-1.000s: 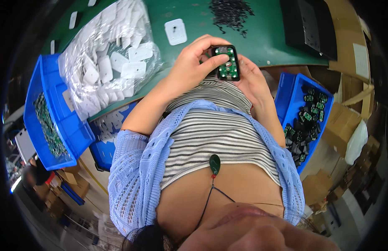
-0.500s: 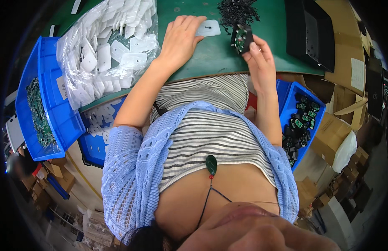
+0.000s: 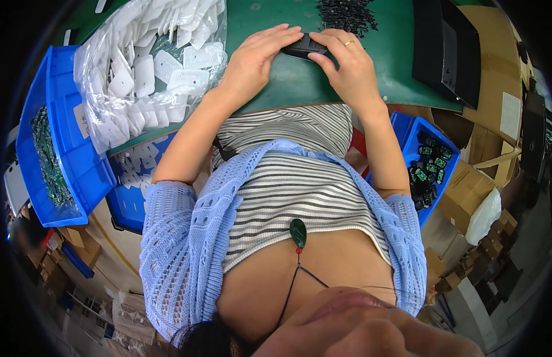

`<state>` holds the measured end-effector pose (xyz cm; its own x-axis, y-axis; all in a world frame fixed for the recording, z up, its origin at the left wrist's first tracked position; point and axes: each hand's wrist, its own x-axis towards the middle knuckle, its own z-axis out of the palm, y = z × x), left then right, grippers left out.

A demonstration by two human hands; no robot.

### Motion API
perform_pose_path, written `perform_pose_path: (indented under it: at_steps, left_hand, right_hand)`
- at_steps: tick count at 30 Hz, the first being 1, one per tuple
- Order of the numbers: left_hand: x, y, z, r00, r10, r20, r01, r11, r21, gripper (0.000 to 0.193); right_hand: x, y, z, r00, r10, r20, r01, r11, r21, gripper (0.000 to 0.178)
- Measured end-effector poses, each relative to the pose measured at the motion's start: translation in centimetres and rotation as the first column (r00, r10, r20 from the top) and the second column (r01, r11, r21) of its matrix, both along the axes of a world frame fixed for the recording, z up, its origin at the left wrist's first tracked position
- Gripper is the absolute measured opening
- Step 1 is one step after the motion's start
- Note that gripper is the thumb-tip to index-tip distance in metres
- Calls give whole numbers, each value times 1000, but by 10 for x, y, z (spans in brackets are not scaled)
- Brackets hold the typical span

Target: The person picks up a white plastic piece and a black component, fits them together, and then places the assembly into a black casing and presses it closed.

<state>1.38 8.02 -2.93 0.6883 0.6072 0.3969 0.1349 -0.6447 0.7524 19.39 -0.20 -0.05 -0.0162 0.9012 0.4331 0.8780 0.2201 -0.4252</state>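
Note:
A black plastic casing [image 3: 304,47] lies face down or flat on the green tabletop, with its smooth dark side up. My left hand [image 3: 256,58] holds its left end, fingers reaching over the upper edge. At the right end, my right hand [image 3: 348,64] grips it between thumb and fingers; a ring shows on one finger. The white plate seen earlier in this spot is hidden from view. Just beyond the right hand lies a heap of small black parts [image 3: 347,16].
To the left, a clear bag of white plates [image 3: 144,77] lies near a blue bin of green circuit boards [image 3: 49,160]. A black box [image 3: 445,53] stands at right on the tabletop [image 3: 276,89]. Below it, another blue bin [image 3: 445,178] holds black casings with boards.
My right hand has brought the black casing left and turned it over, so its circuit board no longer shows. It now sits where the white plate was, with both hands on it.

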Motion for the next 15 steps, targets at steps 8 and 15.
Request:
perform_pose_path:
  at_steps: [8, 15]
  left_hand:
    - [-6, -4, 2, 978, 62, -201, -11, 969, 248, 45]
    - [-5, -4, 2, 968, 101, -231, 1, 914, 405, 42]
  right_hand:
    - [-9, -5, -8, 985, -53, 164, 48, 998, 35, 33]
    - [-6, -4, -10, 987, -53, 149, 49, 998, 30, 31]
